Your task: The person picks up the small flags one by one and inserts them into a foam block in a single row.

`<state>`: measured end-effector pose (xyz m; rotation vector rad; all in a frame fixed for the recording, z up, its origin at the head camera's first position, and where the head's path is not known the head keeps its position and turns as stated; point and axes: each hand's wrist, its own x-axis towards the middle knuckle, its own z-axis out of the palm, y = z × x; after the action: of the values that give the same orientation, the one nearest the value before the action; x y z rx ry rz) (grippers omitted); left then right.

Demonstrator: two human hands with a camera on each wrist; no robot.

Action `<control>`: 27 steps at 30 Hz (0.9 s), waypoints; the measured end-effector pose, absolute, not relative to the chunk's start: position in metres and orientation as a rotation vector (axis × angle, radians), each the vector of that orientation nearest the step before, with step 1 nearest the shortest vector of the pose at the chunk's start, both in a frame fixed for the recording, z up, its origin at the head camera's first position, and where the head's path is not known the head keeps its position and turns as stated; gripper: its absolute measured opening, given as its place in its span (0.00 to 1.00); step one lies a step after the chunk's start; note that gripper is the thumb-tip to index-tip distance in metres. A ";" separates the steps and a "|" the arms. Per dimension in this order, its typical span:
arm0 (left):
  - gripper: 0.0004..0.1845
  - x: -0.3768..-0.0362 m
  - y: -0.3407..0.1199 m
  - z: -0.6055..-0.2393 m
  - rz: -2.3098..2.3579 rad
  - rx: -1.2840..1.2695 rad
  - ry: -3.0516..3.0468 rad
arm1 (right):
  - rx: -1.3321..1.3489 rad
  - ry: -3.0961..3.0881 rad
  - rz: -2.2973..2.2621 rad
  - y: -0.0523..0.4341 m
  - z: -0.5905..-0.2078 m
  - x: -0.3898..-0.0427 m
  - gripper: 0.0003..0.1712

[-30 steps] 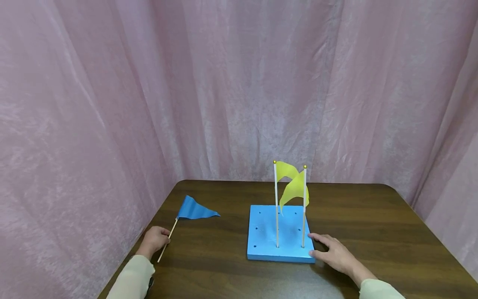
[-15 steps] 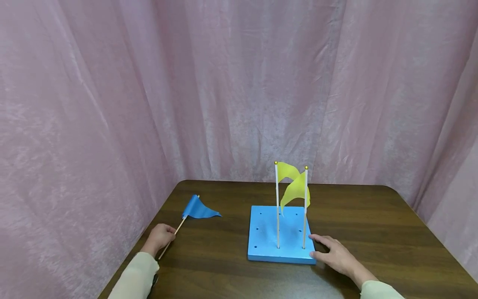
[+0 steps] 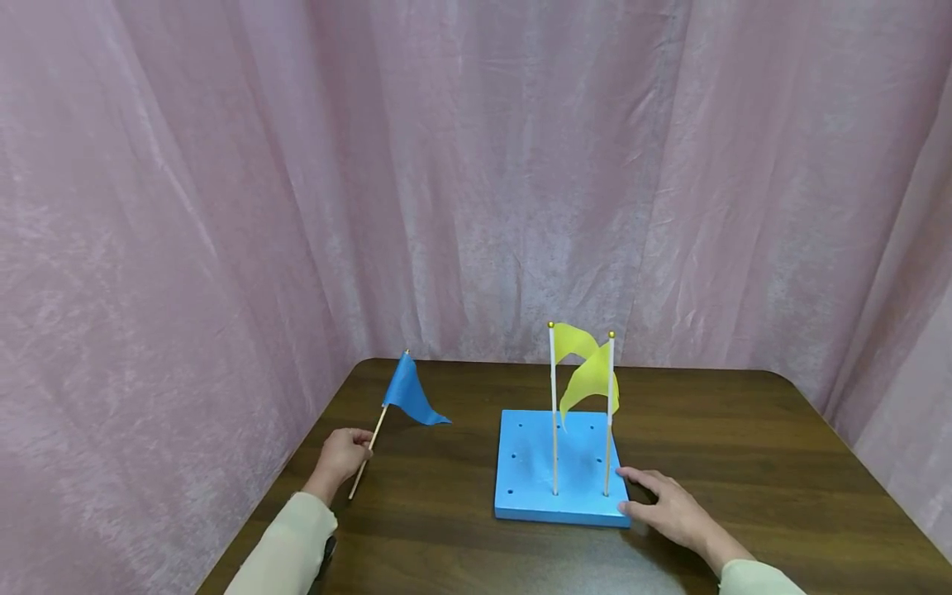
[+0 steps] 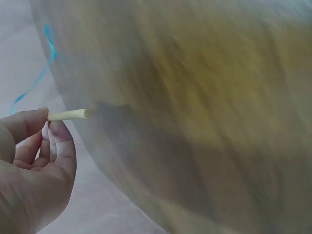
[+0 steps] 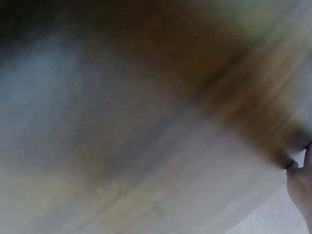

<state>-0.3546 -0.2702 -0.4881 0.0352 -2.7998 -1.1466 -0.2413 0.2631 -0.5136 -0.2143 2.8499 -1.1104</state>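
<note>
A small blue pennant flag [image 3: 409,392] leans above the left part of the table in the head view, its wooden stick tilted. My left hand [image 3: 340,459] pinches that stick low down between thumb and fingers. In the left wrist view the stick's bare end [image 4: 73,114] juts out past the thumb. A light blue square board [image 3: 535,471] with small holes lies flat on the table, bearing two upright yellow flags [image 3: 591,376] in its front holes. My right hand [image 3: 673,508] rests at the board's right edge, thumb and fingers spread and touching it.
The dark wooden table [image 3: 461,545] has rounded far corners. Pink curtains [image 3: 476,182] hang behind it and along both sides. The right wrist view is mostly blurred.
My left hand has moved right and away from me with the blue flag, whose stick has tilted up more steeply. My right hand and the board look still.
</note>
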 end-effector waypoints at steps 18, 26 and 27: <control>0.13 -0.363 -0.201 -0.459 -1.563 0.026 -2.497 | -0.212 2.852 -1.118 0.263 -0.514 -0.241 0.37; 0.12 -0.361 -0.166 -0.448 -1.693 -0.050 -2.412 | -0.214 2.847 -1.122 0.263 -0.514 -0.240 0.37; 0.12 -0.361 -0.162 -0.447 -1.703 -0.063 -2.404 | -0.216 2.847 -1.122 0.263 -0.514 -0.240 0.37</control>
<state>-0.3610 -0.1620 -0.4471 -0.0631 -2.4038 -1.7033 -0.2401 0.2631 -0.5139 -0.2155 2.8470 -1.1216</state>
